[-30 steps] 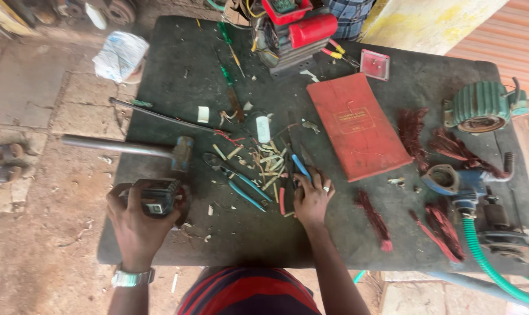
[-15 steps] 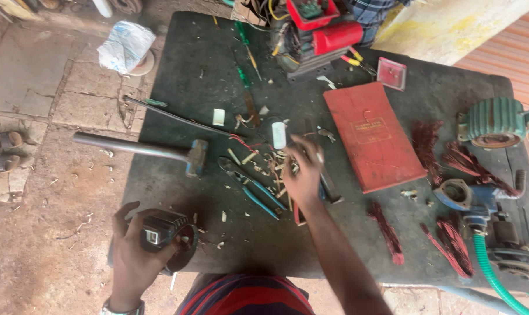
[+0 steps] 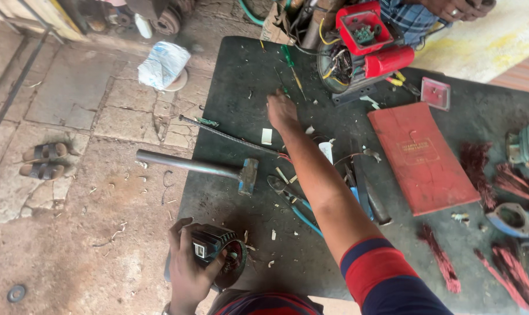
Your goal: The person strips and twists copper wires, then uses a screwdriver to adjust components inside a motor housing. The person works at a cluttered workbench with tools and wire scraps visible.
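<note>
At table's edge, left hand (image 3: 188, 274) clasps a dark finned motor stator (image 3: 220, 259); right hand (image 3: 282, 111) reaches, fingers loose.

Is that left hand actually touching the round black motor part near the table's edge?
Touching. The head view shows the left hand with fingers wrapped around the round black motor part.
</note>
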The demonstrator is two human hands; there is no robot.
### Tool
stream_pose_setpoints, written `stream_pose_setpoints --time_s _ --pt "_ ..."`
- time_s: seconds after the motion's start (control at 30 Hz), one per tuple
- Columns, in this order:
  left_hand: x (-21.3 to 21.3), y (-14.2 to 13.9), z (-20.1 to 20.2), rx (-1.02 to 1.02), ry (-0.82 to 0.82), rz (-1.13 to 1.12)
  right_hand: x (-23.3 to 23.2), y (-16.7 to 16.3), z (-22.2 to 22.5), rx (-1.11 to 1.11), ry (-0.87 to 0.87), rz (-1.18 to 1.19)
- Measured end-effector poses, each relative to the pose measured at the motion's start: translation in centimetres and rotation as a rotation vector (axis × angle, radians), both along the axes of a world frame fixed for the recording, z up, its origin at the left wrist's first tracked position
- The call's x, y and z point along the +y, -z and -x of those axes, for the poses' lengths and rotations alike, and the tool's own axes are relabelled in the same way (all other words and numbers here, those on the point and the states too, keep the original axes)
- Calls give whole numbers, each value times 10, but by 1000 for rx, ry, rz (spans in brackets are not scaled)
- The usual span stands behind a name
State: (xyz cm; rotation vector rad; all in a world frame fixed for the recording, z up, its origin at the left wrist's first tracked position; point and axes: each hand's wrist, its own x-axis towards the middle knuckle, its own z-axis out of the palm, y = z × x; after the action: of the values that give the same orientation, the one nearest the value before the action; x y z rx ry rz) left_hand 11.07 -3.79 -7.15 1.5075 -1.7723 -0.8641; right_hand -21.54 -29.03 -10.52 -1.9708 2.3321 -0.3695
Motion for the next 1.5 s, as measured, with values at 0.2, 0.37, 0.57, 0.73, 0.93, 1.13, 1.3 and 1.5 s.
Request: stream_pose_setpoints --time_s 0.2,0.37,0.57,0.73,0.93,1.13,1.3,1.5 --pt "-11 3 -14 135 37 -20 2 -9 -11 345 92 283" --pt "-8 4 -17 65 45 6 8 -9 -5 148 205 131" --pt "3 -1 -12 -46 54 75 20 -6 11 -126 260 178" --pt "16 -9 -5 -68 61 61 66 -28 31 -1239 315 354" --pt "23 -21 13 -180 75 90 240 -17 15 -1744 308 454" --pt "52 -31 37 -82 109 -2 376 26 17 -1414 266 344" --pt "89 -22 83 191 215 -8 438 41 52 -1367 216 195" --pt "112 17 143 167 179 43 480 33 74 -1248 227 124"
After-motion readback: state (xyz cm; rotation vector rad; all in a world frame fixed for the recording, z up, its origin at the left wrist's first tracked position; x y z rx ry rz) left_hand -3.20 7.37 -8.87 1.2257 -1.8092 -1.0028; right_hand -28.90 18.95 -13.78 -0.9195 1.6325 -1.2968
